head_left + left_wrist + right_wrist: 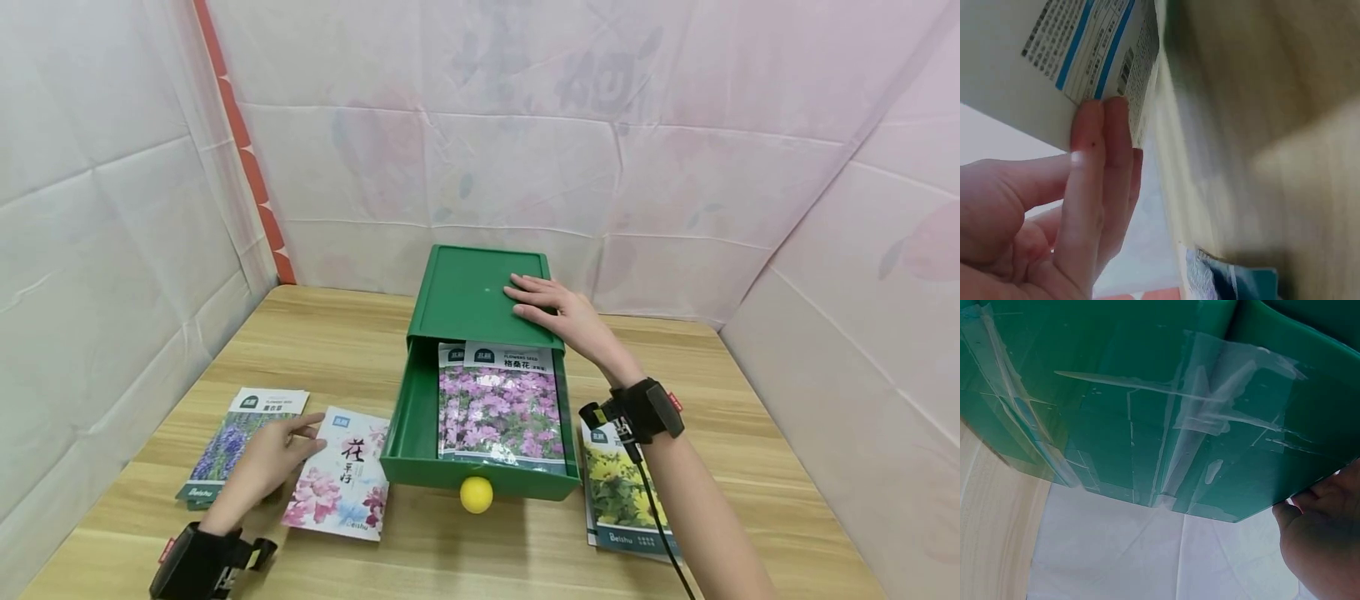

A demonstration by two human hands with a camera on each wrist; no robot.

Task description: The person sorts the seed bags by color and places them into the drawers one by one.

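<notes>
Head view shows our right hand (pixel 558 315) lying flat with straight fingers on top of the green drawer box (pixel 472 292), which stands toward the table's (pixel 750 433) far edge with its drawer (pixel 405 417) pulled open and purple-flower seed packets (pixel 504 408) inside. Our left hand (pixel 262 462), near the table's front left corner, pinches the edge of the pink-flower seed packet (pixel 341 483); the left wrist view shows fingers (pixel 1094 187) pressed to its printed back. A lavender packet (pixel 243 433) lies beside it, and a yellow-flower packet (pixel 622 492) lies right of the drawer.
</notes>
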